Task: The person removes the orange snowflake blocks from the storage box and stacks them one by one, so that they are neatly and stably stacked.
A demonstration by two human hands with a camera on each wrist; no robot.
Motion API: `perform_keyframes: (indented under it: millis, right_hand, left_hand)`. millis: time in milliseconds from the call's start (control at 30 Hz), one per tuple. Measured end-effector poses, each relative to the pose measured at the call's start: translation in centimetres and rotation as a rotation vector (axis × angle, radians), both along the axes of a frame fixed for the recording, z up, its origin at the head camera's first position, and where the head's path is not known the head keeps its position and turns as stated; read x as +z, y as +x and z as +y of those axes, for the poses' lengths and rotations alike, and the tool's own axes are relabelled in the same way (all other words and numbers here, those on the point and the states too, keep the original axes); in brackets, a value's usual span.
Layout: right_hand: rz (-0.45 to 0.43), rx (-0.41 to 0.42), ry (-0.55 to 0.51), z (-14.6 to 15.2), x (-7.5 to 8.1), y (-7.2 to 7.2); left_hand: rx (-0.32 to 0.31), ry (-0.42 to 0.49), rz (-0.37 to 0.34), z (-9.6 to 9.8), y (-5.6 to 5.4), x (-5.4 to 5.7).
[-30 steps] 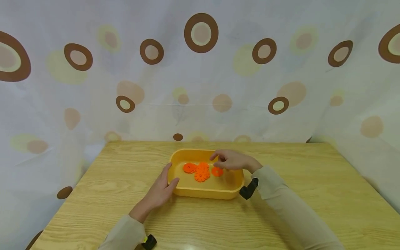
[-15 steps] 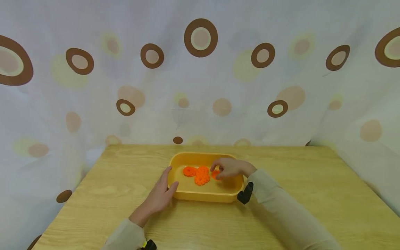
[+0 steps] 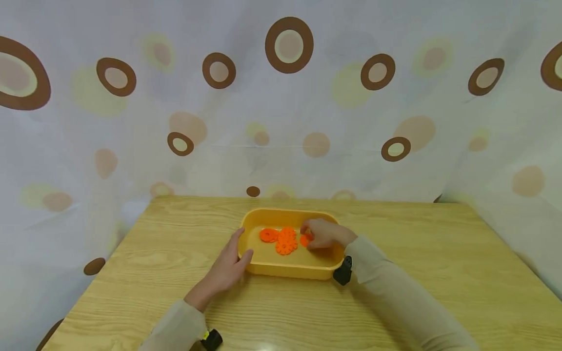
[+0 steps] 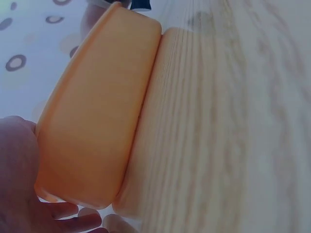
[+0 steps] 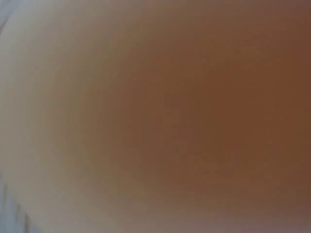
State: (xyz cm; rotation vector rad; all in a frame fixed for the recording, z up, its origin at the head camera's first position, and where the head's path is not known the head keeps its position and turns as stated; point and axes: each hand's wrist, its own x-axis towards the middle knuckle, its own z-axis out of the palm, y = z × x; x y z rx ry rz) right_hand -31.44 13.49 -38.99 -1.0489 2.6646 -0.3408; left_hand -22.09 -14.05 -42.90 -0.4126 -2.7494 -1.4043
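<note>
A yellow plastic basin (image 3: 290,271) stands on the wooden table. My left hand (image 3: 225,269) holds its left end, thumb over the rim and fingers along the outside. In the left wrist view the basin's long outer wall (image 4: 97,107) fills the middle, with the left hand (image 4: 19,179) at its near end. My right hand (image 3: 324,234) reaches into the right part of the basin, fingers bent around an orange notched disc (image 3: 306,239), partly covered by them. Several more orange notched discs (image 3: 286,241) lie together left of it, some overlapping. The right wrist view is a brown blur.
The wooden table (image 3: 417,239) extends on both sides of the basin and in front of it. A pale cloth with brown rings (image 3: 237,165) hangs behind and at the sides. Black wrist cameras (image 3: 343,271) sit on both wrists.
My right hand has come down into the basin, its fingers closing around the rightmost orange notched disc. The left hand stays at the basin's left end. The head view shifts slightly.
</note>
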Motion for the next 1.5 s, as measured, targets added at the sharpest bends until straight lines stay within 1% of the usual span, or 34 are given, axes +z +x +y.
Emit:
perform_keyframes:
  millis: [200,333,467,600,800,900,1033,1267,1433,1500]
  right_hand:
    - [0.0,-0.05,-0.022,0.1,0.3,0.0]
    - [-0.045,-0.098,-0.031,0.1,0.4,0.2]
    - [-0.092,-0.13,-0.047,0.2,0.2,0.3]
    - [-0.101,-0.125,-0.06,0.2,0.0,0.4]
    - [-0.058,-0.094,-0.077,0.0,-0.3,0.2]
    - [-0.07,-0.092,-0.099,-0.1,-0.5,0.3]
    - [-0.099,-0.075,-0.147,-0.2,-0.6,0.5]
    - [-0.088,-0.004,-0.213,-0.1,-0.8,0.4]
    - [-0.116,-0.014,-0.267,0.1,-0.9,0.2]
    - [-0.112,-0.028,-0.313,0.2,-0.9,0.3]
  left_hand:
    - [0.007,-0.002,0.013,0.0,-0.2,0.2]
    - [0.007,-0.003,0.007,-0.1,-0.2,0.1]
    - [0.002,-0.002,0.008,-0.1,-0.1,-0.1]
    - [0.001,-0.016,0.008,-0.1,-0.1,0.1]
    - [0.011,-0.041,0.015,-0.1,0.0,0.3]
    - [0.011,-0.048,0.021,-0.1,0.2,0.3]
    - [0.008,-0.05,0.008,-0.1,0.4,0.3]
    - [0.018,-0.047,-0.006,0.0,0.6,0.3]
    - [0.024,-0.062,-0.004,0.0,0.6,0.1]
    - [0.03,-0.068,-0.001,0.0,0.6,0.1]
